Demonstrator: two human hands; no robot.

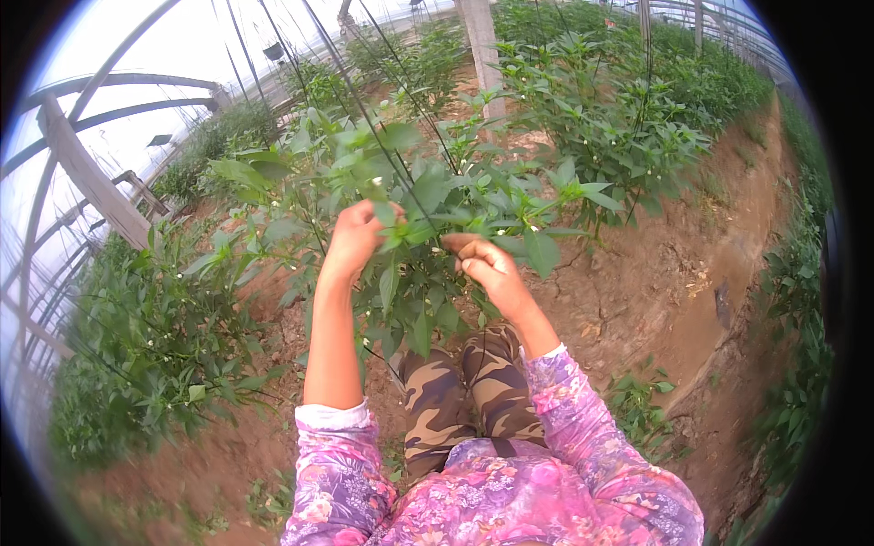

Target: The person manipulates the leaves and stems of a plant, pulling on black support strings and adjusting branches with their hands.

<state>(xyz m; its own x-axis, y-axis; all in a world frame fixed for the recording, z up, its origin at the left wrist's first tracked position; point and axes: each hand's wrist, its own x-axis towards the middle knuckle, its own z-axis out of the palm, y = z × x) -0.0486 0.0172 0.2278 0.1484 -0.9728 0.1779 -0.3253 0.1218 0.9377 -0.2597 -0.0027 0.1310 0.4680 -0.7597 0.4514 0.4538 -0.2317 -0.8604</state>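
Observation:
Leafy pepper plants (427, 194) with small white flowers stand right before me, dark strings (365, 112) rising out of them. My left hand (362, 232) is among the upper leaves, its fingers curled against a leafy shoot; leaves cover the fingertips, so its hold cannot be made out. To the right of it, my right hand (485, 263) is at the same plant beside a string, fingers bent and thumb near them. Whether a stem or the string lies between those fingers is not clear.
More pepper plants (150, 327) grow at the left, with a further row (614, 130) at the upper right. A concrete post (481, 54) rises behind the plant, and another post (92, 170) leans at the left. Bare soil (635, 293) runs along the right, with cut-off leafy shoots (638, 403) on it.

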